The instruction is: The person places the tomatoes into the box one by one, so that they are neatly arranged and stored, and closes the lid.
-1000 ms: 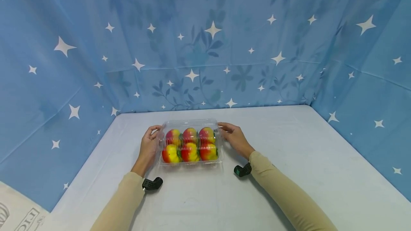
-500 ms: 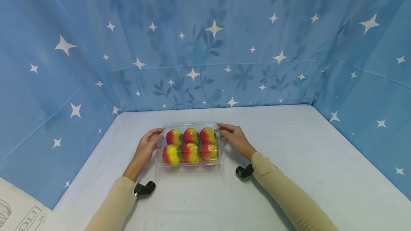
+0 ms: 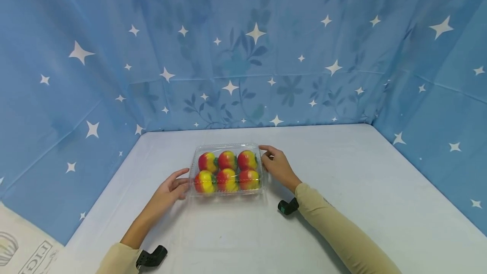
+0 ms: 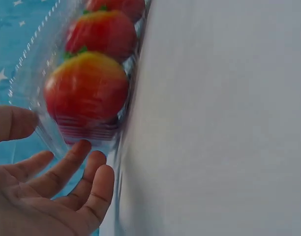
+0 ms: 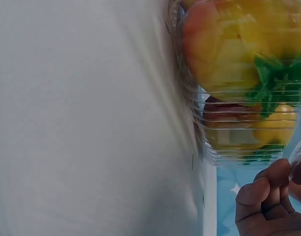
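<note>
A clear plastic clamshell box (image 3: pixel 228 145) lies on the white table, its lid down. Inside sit several red-and-yellow fruits (image 3: pixel 227 179) with green leafy tops. My left hand (image 3: pixel 171 189) is at the box's left side, its fingers loosely spread; in the left wrist view the fingertips (image 4: pixel 82 145) are close to the box's ribbed end, and whether they touch is unclear. At the far right corner, my right hand (image 3: pixel 277 166) pinches the box's rim; the right wrist view shows its curled fingers (image 5: pixel 254 191) by the clear edge, partly cut off.
The white-covered table (image 3: pixel 323 151) spreads around the box. Blue star-patterned curtains (image 3: pixel 236 54) close off the back and both sides. A pale printed cloth (image 3: pixel 23 244) shows at the lower left. Black wrist cameras (image 3: pixel 152 257) sit on the sleeves.
The lid has come down flatter over the fruits. My left hand has slid from the box's far left corner toward its near left side. My right hand has stayed at the far right corner.
</note>
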A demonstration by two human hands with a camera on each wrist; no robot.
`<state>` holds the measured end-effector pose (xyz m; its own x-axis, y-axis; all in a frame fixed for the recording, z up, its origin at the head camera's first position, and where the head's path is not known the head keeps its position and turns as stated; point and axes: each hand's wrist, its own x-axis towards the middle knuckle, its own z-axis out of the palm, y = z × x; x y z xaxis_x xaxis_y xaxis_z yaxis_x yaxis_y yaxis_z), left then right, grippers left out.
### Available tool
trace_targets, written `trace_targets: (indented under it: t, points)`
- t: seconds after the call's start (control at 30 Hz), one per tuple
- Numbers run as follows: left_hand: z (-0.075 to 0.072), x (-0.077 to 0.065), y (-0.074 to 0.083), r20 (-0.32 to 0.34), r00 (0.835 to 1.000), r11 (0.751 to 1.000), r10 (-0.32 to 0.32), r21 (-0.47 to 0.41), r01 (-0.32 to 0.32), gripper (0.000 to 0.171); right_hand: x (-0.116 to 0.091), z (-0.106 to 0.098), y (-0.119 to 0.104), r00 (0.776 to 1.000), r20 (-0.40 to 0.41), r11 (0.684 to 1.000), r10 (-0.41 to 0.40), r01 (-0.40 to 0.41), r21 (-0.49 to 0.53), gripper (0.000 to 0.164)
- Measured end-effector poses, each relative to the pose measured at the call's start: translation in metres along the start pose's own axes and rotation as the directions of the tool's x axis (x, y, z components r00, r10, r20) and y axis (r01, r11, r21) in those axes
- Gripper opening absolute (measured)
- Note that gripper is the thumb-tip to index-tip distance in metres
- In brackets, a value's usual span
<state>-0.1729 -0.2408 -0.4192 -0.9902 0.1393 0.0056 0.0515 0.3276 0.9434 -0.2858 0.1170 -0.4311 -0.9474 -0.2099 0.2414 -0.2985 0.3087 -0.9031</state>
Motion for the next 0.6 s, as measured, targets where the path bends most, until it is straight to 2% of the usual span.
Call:
trace_targets:
  t: [0.13, 0.23, 0.37, 0.6]
  points:
    - [0.006, -0.019, 0.006, -0.049, 0.998, 0.999, -0.037, -0.023, 0.036, 0.054, 0.0, 0.002, -0.001, 1.0, -0.007, 1.0, 0.013, -0.013, 0.001, 0.04]
    - [0.012, -0.026, 0.011, -0.105, 0.992, 0.996, -0.063, -0.062, 0.057, 0.05, 0.0, 0.003, -0.002, 1.0, -0.009, 1.0, 0.011, -0.011, 0.005, 0.041]
    - [0.019, -0.029, 0.016, -0.165, 0.984, 0.994, -0.072, -0.088, 0.058, 0.047, 0.0, 0.004, -0.002, 1.0, -0.011, 1.0, 0.007, -0.007, 0.013, 0.041]
    - [0.028, -0.027, 0.015, -0.224, 0.973, 0.998, -0.05, -0.036, 0.043, 0.045, -0.001, 0.005, -0.003, 1.0, -0.018, 1.0, 0.026, -0.026, 0.001, 0.041]
